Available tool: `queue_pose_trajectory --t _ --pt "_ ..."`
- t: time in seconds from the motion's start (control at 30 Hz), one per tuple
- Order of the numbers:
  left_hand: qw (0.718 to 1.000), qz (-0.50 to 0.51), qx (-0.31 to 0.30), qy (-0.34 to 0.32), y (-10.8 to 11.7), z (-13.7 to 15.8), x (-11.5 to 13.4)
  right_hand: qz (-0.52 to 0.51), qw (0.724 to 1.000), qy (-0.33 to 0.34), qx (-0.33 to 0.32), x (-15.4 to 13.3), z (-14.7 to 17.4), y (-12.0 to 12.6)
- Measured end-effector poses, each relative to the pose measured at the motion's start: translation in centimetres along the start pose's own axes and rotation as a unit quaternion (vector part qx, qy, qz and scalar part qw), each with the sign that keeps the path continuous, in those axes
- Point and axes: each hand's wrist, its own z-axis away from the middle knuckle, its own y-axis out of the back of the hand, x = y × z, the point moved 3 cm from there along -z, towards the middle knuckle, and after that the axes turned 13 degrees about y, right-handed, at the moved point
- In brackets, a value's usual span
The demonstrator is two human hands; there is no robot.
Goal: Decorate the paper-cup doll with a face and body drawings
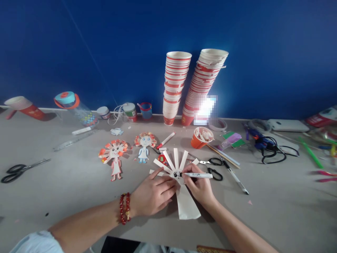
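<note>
My right hand (197, 186) grips a white acrylic marker (198, 175), its tip at the black eyes drawn on a white paper cutout (187, 205). Strips fan out from the cutout's round top, and a wide piece runs down toward me. My left hand (155, 193) lies flat with fingers stretched out, pressing the cutout's left side and hiding part of it. Left of it are two finished-looking paper dolls, one with a red-edged dress (116, 168) and one with blue details (143, 153). Black-handled scissors (216, 162) lie just beyond my right hand.
Two tall stacks of paper cups (173, 91) (201, 82) stand against the blue wall. An orange cup of scraps (201, 137) is in front of them. A pen (237, 179) and a glue gun (259, 138) lie to the right; other scissors (18, 172) and a clear bottle (79, 109) are left.
</note>
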Motion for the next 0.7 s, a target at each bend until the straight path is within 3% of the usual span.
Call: queue_pose_trajectory --t 0.4,0.7 --pt "1.000 -0.017 0.004 -0.002 0.1 0.0 0.1 -0.074 0.990 -0.017 0.115 0.1 -0.1 1.8" --pt "1.000 -0.023 0.014 -0.003 0.2 0.0 0.2 -0.081 0.991 -0.017 0.108 -0.4 -0.1 2.1"
